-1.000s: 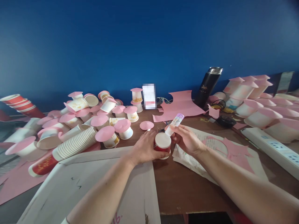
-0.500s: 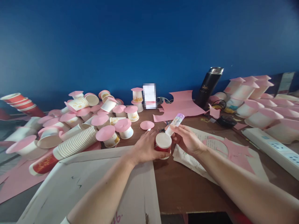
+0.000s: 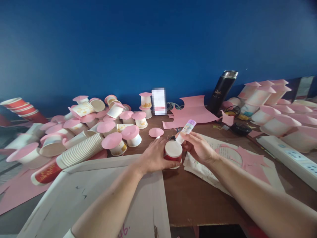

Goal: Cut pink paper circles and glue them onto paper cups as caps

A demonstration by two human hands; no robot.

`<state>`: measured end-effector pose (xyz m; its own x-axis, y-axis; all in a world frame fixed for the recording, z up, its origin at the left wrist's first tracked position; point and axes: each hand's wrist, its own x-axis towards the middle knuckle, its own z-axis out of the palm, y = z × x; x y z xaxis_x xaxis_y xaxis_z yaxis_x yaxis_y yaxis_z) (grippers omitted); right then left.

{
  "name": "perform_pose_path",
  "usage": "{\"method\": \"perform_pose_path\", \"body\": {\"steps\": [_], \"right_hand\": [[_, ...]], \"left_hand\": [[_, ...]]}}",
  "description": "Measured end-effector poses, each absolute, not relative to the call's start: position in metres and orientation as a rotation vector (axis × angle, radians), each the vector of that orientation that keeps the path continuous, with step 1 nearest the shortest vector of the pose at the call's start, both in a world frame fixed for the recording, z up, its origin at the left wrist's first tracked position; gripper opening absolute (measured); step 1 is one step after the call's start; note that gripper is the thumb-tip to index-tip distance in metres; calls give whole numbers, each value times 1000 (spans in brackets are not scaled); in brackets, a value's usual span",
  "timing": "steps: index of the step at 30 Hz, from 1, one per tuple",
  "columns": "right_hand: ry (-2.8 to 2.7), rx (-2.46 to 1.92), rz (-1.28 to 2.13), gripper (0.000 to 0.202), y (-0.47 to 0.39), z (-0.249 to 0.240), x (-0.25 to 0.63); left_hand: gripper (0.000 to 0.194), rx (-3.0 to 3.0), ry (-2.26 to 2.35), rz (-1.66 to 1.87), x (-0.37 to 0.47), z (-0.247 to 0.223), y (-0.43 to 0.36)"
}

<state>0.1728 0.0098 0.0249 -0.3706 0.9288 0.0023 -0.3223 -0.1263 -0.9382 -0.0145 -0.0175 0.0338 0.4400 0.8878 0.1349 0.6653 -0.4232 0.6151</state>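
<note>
My left hand (image 3: 156, 155) is wrapped round a red paper cup (image 3: 173, 149), which stands upside down with its white base up. A small white object sticks up by the left fingers, too small to name. My right hand (image 3: 199, 147) grips a white glue stick (image 3: 187, 129) with a purple end, slanted with its lower end at the cup's base rim. Just behind the left fingers lies a pink paper disc (image 3: 156, 132).
Paper cups with pink discs (image 3: 112, 142) crowd the left, beside a long cup stack (image 3: 81, 150). Cut pink paper (image 3: 190, 110) and a black bottle (image 3: 223, 91) stand behind. A power strip (image 3: 289, 155) and more cups are right; cardboard (image 3: 104, 195) lies front left.
</note>
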Motion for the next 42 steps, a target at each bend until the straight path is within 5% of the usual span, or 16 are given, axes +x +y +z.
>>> {"method": "perform_pose_path", "body": {"steps": [42], "right_hand": [[-1594, -1084, 1176, 32, 5, 36, 176]], "left_hand": [[70, 2201, 1352, 586, -13, 33, -18]]}}
